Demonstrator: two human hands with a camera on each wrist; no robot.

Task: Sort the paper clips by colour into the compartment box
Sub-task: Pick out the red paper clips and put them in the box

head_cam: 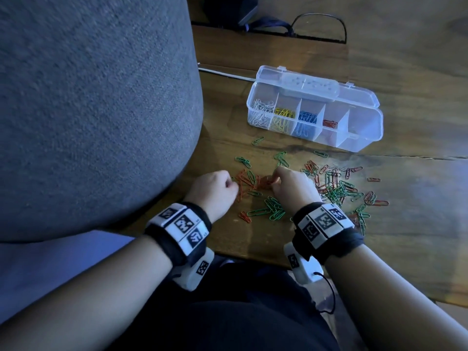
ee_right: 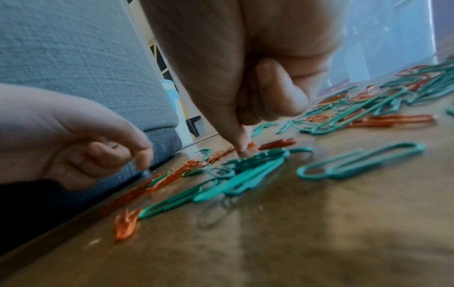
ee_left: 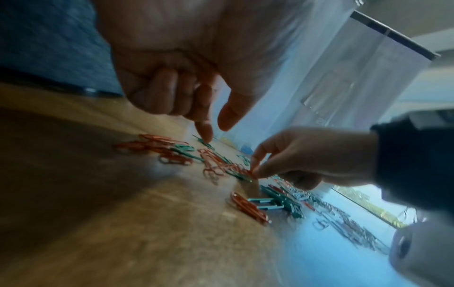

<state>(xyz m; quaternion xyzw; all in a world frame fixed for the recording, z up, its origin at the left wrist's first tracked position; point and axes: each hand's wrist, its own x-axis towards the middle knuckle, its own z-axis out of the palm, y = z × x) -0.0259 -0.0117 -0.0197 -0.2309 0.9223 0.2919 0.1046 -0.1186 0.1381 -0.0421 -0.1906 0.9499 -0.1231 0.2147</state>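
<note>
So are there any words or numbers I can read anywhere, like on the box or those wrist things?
No readable words or numbers.
Left wristband: black-and-white square codes, no letters.
Right wristband: the same.
Compartment box lid: raised marks, too blurred to read.

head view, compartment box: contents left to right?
In the compartment box: white clips → yellow clips → blue clips → red clips → an end compartment with no clips visible in it.
</note>
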